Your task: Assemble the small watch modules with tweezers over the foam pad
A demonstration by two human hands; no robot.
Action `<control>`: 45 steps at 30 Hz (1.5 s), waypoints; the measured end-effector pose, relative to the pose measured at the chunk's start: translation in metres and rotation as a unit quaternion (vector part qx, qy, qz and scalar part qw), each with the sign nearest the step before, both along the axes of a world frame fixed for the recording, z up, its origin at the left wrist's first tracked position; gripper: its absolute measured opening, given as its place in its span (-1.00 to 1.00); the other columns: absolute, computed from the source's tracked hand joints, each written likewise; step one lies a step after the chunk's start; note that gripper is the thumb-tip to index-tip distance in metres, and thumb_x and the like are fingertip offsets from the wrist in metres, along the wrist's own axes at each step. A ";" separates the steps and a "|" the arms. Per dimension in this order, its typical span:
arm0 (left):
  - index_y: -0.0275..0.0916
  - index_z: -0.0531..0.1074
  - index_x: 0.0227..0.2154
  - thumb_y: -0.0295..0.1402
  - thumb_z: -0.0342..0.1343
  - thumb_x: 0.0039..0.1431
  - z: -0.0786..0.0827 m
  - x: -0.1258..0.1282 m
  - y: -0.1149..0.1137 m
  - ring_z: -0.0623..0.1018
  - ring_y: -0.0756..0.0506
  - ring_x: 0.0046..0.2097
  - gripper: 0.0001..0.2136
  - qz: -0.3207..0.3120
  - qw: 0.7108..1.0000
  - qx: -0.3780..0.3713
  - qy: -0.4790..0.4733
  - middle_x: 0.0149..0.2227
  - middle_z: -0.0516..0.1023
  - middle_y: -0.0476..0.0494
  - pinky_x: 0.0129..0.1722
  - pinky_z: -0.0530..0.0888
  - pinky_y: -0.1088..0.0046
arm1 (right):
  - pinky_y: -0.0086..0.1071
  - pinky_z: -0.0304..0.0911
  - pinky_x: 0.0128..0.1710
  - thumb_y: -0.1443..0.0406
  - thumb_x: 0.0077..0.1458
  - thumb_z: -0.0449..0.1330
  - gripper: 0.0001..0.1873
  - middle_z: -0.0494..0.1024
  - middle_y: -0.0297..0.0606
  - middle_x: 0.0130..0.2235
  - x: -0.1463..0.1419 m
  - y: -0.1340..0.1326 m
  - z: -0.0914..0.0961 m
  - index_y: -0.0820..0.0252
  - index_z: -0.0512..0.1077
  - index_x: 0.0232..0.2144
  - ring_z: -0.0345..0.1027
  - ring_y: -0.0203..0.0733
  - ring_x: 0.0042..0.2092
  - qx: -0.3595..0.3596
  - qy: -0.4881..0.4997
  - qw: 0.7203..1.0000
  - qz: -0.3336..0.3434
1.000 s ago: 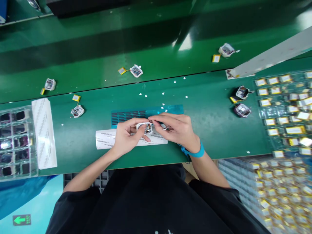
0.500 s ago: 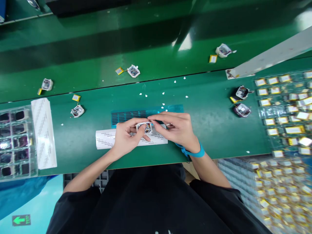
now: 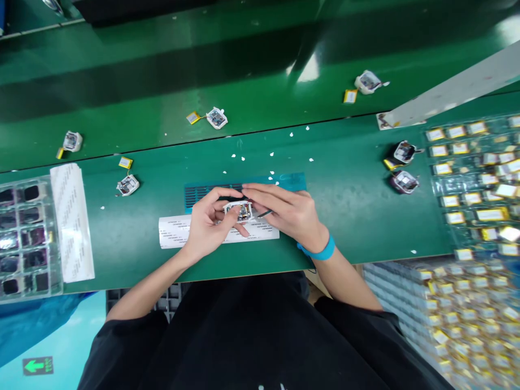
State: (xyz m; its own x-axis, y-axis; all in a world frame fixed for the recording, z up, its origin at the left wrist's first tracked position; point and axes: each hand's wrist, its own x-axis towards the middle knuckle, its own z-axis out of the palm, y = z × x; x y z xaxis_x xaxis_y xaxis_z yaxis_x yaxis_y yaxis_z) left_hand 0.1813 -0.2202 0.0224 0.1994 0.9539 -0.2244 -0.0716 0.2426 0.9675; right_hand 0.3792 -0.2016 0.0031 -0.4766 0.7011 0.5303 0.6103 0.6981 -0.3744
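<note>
My left hand point(image 3: 207, 222) curls round a small white device case point(image 3: 239, 210) with an exposed circuit board, thumb and fingers gripping its left side. My right hand point(image 3: 286, 211) lies over the case's right side, fingers stretched across its top, and holds thin metal tweezers point(image 3: 265, 214) whose tip points at the board. Both hands work above a white label strip point(image 3: 174, 230) and a blue slotted sheet point(image 3: 203, 194) on the green bench. A blue band point(image 3: 319, 252) circles my right wrist.
Several similar cases with yellow battery packs lie on the bench and the conveyor belt point(image 3: 162, 81) behind. A clear tray of dark parts point(image 3: 24, 233) and a white sheet point(image 3: 71, 222) sit left. Trays of yellow batteries point(image 3: 475, 179) fill the right. White scraps dot the bench.
My right hand's fingers have flattened across the top of the case and the tweezers' tip has swung toward the board. Items on the conveyor have drifted left.
</note>
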 end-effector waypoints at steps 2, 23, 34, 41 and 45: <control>-0.20 0.41 -0.17 -0.24 0.26 0.19 0.000 0.000 0.000 0.63 -0.05 -0.60 -0.76 0.000 1.000 0.001 0.003 -0.41 0.62 -0.02 -0.70 0.46 0.53 | -0.49 0.43 -0.46 0.51 0.28 0.07 -0.59 0.66 -0.32 0.00 0.003 0.000 0.000 0.09 0.53 0.05 0.62 -0.30 -0.19 0.032 -0.026 0.999 0.010; -0.16 0.32 -0.25 -0.41 0.17 0.25 -0.010 0.002 -0.011 0.66 -0.02 -0.51 -0.88 0.028 0.974 0.151 0.168 -0.54 0.56 0.11 -0.56 0.51 0.56 | -0.48 0.35 -0.57 0.58 0.15 -0.06 -0.32 0.37 -0.21 0.28 -0.009 -0.010 0.010 0.16 0.33 0.27 0.61 -0.28 -0.19 -0.106 -0.052 0.992 0.038; -0.18 0.35 -0.34 -0.43 0.15 0.24 -0.014 0.001 -0.011 0.53 0.06 -0.60 -0.92 0.064 0.957 0.202 0.197 -0.59 0.45 0.14 -0.61 0.40 0.60 | -0.49 0.47 -0.43 0.49 0.26 0.09 -0.53 0.58 -0.30 0.11 -0.009 -0.012 0.003 0.10 0.44 0.15 0.63 -0.27 -0.18 0.001 -0.020 1.000 0.019; -0.19 0.36 -0.29 -0.39 0.17 0.24 -0.012 0.004 -0.012 0.57 0.05 -0.60 -0.92 0.058 0.968 0.167 0.179 -0.53 0.54 0.09 -0.64 0.43 0.63 | -0.39 0.55 -0.30 0.44 0.30 0.11 -0.52 0.53 -0.13 0.16 -0.004 -0.014 0.003 0.17 0.38 0.24 0.63 -0.15 -0.15 0.015 -0.045 0.998 0.029; -0.18 0.35 -0.28 -0.39 0.15 0.25 -0.012 0.005 -0.012 0.58 0.04 -0.60 -0.93 0.050 0.974 0.140 0.174 -0.51 0.56 0.07 -0.66 0.42 0.63 | -0.39 0.47 -0.41 0.46 0.31 0.06 -0.52 0.52 -0.13 0.17 -0.002 -0.014 0.006 0.19 0.38 0.23 0.60 -0.23 -0.28 0.037 -0.087 0.995 0.020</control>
State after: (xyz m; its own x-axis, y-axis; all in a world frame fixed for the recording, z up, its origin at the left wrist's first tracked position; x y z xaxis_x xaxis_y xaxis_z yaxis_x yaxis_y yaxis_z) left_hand 0.1862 -0.2321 0.0105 0.0615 0.9981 0.0093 0.2618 -0.0251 0.9648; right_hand 0.3772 -0.2155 0.0093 -0.5922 0.6423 0.4866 0.6324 0.7447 -0.2134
